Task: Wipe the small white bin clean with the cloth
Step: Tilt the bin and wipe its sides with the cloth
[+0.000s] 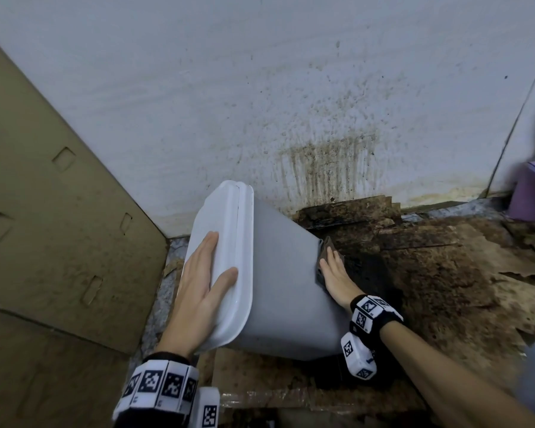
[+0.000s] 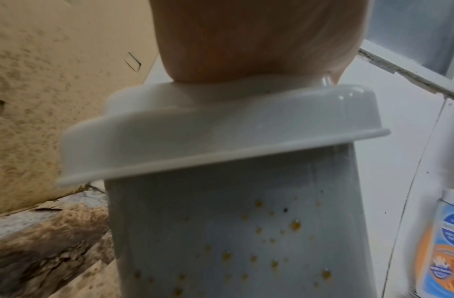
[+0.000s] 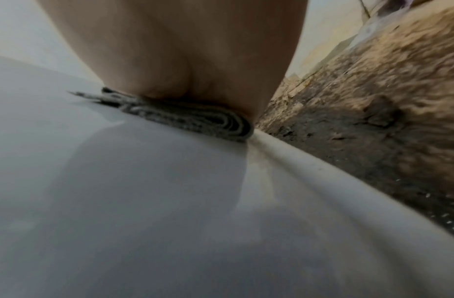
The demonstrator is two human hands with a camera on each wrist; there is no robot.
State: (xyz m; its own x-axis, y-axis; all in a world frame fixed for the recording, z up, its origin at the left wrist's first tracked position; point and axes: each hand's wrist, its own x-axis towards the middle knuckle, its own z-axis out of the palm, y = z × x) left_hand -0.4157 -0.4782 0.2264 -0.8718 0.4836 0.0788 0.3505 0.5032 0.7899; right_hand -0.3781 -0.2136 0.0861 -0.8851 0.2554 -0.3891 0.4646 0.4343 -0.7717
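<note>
The small white bin [image 1: 278, 282] is tipped toward me, its lid [image 1: 226, 257] facing left and its base toward the wall. My left hand [image 1: 203, 279] lies flat on the lid with straight fingers. The right hand [image 1: 334, 273] presses a dark folded cloth [image 1: 323, 251] flat against the bin's base end. In the right wrist view the folded cloth [image 3: 195, 121] sits under my palm on the white bin [image 3: 118, 201]. The left wrist view shows the bin [image 2: 233, 242] wall dotted with yellow-brown spots below the lid [image 2: 208, 131].
A stained white wall [image 1: 291, 88] stands behind the bin. Dirty, torn brown cardboard [image 1: 430, 273] covers the floor to the right. A cardboard panel [image 1: 44, 211] leans at the left. A purple box [image 1: 531, 193] sits far right; a printed container [image 2: 442, 252] shows in the left wrist view.
</note>
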